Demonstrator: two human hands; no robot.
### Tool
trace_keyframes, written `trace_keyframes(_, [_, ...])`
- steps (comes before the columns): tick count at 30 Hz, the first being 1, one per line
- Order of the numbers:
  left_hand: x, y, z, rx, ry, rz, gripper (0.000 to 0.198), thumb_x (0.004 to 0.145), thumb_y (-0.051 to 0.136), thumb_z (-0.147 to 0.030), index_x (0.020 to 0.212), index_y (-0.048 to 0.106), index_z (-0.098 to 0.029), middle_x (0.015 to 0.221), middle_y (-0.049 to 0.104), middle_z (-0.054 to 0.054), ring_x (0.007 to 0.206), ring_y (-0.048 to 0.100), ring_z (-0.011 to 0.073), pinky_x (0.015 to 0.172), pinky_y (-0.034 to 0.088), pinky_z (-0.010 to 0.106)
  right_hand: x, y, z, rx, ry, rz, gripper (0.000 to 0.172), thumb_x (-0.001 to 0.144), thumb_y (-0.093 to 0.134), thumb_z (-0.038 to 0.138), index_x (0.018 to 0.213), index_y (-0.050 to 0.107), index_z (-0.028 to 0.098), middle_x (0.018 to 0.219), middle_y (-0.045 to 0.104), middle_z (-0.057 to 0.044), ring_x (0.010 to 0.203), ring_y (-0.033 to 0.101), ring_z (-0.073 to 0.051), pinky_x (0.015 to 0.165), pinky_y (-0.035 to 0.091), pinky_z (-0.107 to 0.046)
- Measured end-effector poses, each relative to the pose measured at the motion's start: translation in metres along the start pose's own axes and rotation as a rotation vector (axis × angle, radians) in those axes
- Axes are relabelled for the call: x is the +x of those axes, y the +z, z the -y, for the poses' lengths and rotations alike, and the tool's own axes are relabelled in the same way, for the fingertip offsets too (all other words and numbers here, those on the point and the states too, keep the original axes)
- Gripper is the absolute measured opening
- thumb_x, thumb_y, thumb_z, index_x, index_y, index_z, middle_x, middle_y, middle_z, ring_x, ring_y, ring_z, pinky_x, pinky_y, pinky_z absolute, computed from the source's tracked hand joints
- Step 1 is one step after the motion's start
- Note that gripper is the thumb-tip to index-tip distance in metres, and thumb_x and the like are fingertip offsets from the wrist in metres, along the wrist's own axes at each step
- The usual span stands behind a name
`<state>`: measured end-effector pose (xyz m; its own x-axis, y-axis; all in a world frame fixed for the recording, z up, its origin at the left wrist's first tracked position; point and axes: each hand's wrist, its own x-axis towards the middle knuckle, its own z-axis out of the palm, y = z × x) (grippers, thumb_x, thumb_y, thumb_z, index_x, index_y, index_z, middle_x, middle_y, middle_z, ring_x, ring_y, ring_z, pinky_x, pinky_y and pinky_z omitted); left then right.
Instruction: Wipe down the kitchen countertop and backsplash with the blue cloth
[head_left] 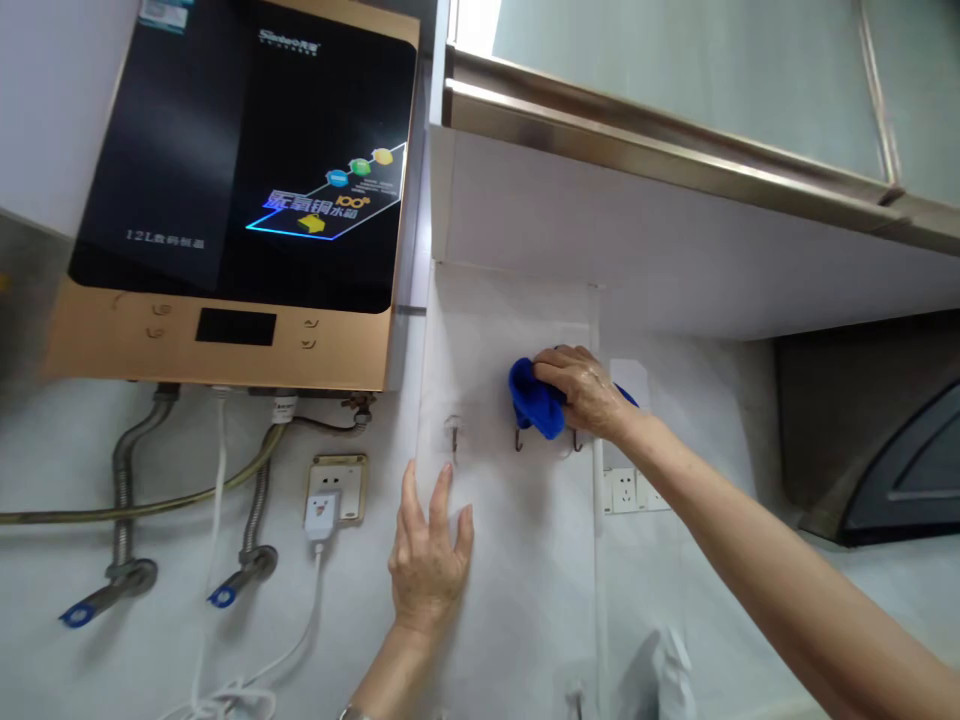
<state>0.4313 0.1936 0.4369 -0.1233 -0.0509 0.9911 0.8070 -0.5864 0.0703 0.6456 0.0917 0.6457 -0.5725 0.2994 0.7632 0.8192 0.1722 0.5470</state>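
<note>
1. Hands: apart, both raised to the wall. The person's right hand (585, 390) clamps a bunched blue cloth (534, 398) against a pale wall panel (517, 580), with the fingers curled over the fabric, which keeps it gathered beneath the palm. The left hand (427, 565) rests open and flat on the same panel, fingers spread, holding nothing; this placement appears to brace the body.

2. Cloth location: directly above two dark, curved metal wall hooks (517, 440), with one hook partly hidden by the right hand. A small silver-coloured hook (452, 432) sits further left, just above the left hand. A white wall socket (624, 490) lies below the right wrist.

3. Surroundings: a black-and-gold rectangular water heater (232, 200) is mounted left of the panel, which keeps its braided metal hoses (120, 480) and blue-tagged valves (79, 615) routed downward along the wall. A white plug (321, 515) occupies a cream socket beneath it. Brushed-metal cabinet trim (637, 140) runs overhead.
</note>
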Motion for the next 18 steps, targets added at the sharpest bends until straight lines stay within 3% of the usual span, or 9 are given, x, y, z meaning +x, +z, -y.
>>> trace_keyframes(5, [-0.002,0.002,0.001,-0.049,-0.021,0.023,0.058,0.096,0.062,-0.031,0.152,0.047,-0.026,0.161,0.039,0.018,0.126,0.064,0.032,0.088,0.064,0.039,0.051,0.007,0.044,-0.054,-0.045,0.127,0.036,0.072,0.059,0.004,0.102,0.066,0.023,0.103,0.068,-0.004,0.092,0.055,-0.023,0.078,0.033,-0.035])
trace_keyframes(11, [-0.003,0.004,0.003,-0.101,-0.029,0.048,0.062,0.096,0.061,-0.029,0.154,0.041,-0.026,0.163,0.035,0.019,0.137,0.055,0.0333,0.092,0.064,0.041,0.087,0.024,0.097,-0.103,-0.046,0.119,0.035,0.081,0.062,0.009,0.113,0.063,0.024,0.112,0.066,-0.005,0.096,0.055,-0.025,0.079,0.034,-0.037])
trace_keyframes(14, [-0.003,0.005,0.005,-0.108,-0.004,0.033,0.064,0.095,0.063,-0.028,0.154,0.04,-0.026,0.163,0.034,0.02,0.137,0.055,0.0343,0.098,0.061,0.044,0.081,0.023,0.087,-0.08,-0.067,0.116,0.038,0.079,0.064,0.009,0.115,0.063,0.023,0.116,0.065,-0.006,0.098,0.055,-0.025,0.081,0.036,-0.037])
trace_keyframes(18, [-0.004,0.005,0.005,-0.148,-0.022,0.007,0.071,0.095,0.064,-0.03,0.158,0.032,-0.025,0.16,0.04,0.02,0.136,0.056,0.0325,0.1,0.061,0.041,0.035,0.006,0.031,0.002,-0.013,0.057,0.036,0.072,0.06,0.01,0.106,0.064,0.021,0.11,0.066,-0.009,0.099,0.058,-0.026,0.081,0.04,-0.037])
